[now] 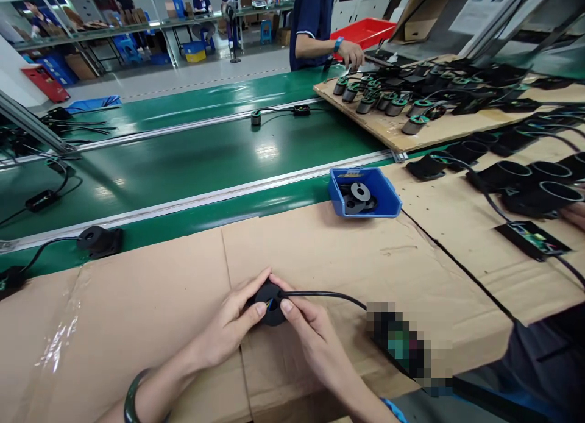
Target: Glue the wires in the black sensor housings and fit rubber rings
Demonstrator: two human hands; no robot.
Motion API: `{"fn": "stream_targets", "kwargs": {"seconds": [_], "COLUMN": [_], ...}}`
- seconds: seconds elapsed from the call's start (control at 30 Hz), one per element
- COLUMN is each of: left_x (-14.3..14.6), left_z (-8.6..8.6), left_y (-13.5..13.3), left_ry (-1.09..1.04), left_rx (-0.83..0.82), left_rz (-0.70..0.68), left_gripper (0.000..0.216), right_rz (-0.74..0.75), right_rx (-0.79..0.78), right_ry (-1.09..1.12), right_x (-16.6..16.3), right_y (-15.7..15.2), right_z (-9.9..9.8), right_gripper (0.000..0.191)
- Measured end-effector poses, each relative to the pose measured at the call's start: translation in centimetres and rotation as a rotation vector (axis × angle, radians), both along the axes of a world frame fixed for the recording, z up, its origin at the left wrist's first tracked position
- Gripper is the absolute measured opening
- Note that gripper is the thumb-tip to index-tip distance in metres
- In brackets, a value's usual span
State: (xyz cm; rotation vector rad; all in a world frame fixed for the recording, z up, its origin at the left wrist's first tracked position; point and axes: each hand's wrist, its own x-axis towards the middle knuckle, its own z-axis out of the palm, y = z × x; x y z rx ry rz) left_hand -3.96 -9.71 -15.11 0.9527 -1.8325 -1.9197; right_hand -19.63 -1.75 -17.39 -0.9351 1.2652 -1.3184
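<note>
A black round housing (274, 317) is held just above or on the cardboard, between both of my hands. My left hand (233, 322) grips its left side, thumb on the top face. On the opposite side, my right hand (308, 325) presses with thumb and fingers near the cable entry. Thin yellow and blue wires show in the opening between my thumbs. A black cable (324, 294) runs right from the housing to a black case with a green circuit board (397, 344), which is partly blurred out.
Ahead stands a blue bin (390, 206) of black discs and a grey one. Black housings (542, 197) and an open circuit box (532, 239) lie at right. A finished-looking black part (99, 241) sits left. Beyond the green conveyor (183, 158), a co-worker's hand (351, 54) reaches over a wooden board (365, 127).
</note>
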Motion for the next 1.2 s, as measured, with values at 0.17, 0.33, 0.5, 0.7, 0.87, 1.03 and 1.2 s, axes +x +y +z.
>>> {"fn": "stream_targets", "kwargs": {"seconds": [0.17,0.33,0.5,0.7,0.87,1.03,1.2], "left_x": [-0.2,-0.5,-0.8,-0.9,-0.9,-0.9,-0.6], "left_z": [-0.5,-0.6,-0.4,-0.6,-0.8,-0.8,-0.8], "left_y": [0.4,1.0,1.2,1.0,1.1,1.2,1.1], "left_ry": [-0.045,-0.091,-0.085,-0.079,-0.043,-0.047,-0.077], "left_rx": [-0.073,-0.175,-0.152,-0.126,-0.157,-0.189,-0.212], "left_rz": [0.039,0.056,0.058,0.07,0.053,0.038,0.019], "left_gripper": [0.053,0.054,0.052,0.052,0.049,0.048,0.052], "right_rz": [-0.021,0.001,0.08,0.067,0.006,-0.049,-0.071], "right_rx": [0.0,0.007,-0.011,0.023,0.04,0.053,0.033], "right_ry": [0.003,0.002,0.013,-0.04,-0.098,-0.045,-0.01], "right_x": [0.1,0.1,-0.5,-0.6,-0.1,0.2,0.3], "right_y": [-0.1,-0.1,0.3,0.4,-0.1,-0.2,-0.3], "right_z": [0.0,-0.1,-0.3,-0.3,-0.2,-0.1,0.1], "right_gripper": [0.042,0.036,0.041,0.041,0.033,0.033,0.031]}}
